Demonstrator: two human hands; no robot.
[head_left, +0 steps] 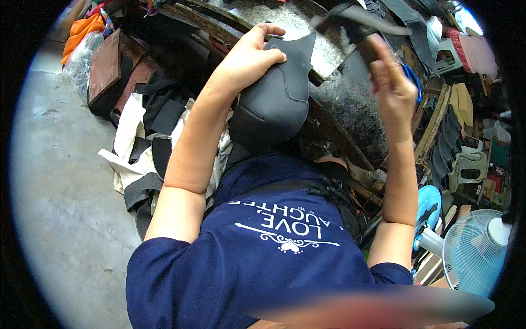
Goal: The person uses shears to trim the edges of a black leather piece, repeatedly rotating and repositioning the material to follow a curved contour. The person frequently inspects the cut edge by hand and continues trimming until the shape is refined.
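Note:
My left hand grips a black leather shoe upper by its top edge, thumb on the outer face and fingers behind it. A stitched seam runs across the upper, and its rounded end hangs towards my lap. At the right, my right hand is raised and closed round the dark handle of what looks like a hammer, smeared by motion. Below and between the hands lies a pale, worn slab on a dark, stained work surface.
Black and white material scraps lie in a heap left of my lap, beside a reddish-brown wooden box. A fan stands close to my right elbow. Wooden rails edge the bench. Further right are dark curved pieces and a plastic chair.

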